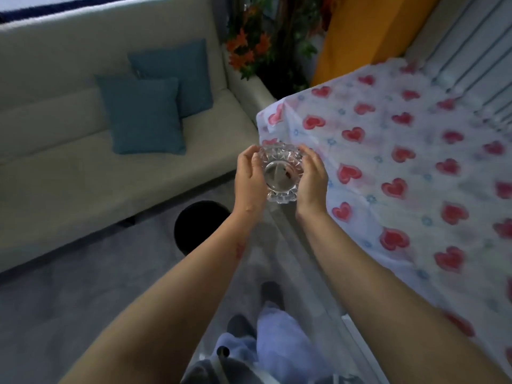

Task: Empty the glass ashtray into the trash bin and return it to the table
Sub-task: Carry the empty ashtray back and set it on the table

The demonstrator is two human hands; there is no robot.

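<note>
The cut-glass ashtray (281,173) is held in the air between both hands, just off the table's left corner. My left hand (250,176) cups its left side and my right hand (313,177) cups its right side. A small dark bit lies inside the bowl. The black round trash bin (191,225) stands on the grey floor below and to the left of the ashtray, partly hidden by my left forearm. The table (401,167) with its white cloth printed with red hearts fills the right side.
A cream sofa (69,167) with two teal cushions (144,115) runs along the left. Orange flowers and plants (249,51) stand behind the table corner. My legs and feet (271,295) show on the grey carpet below.
</note>
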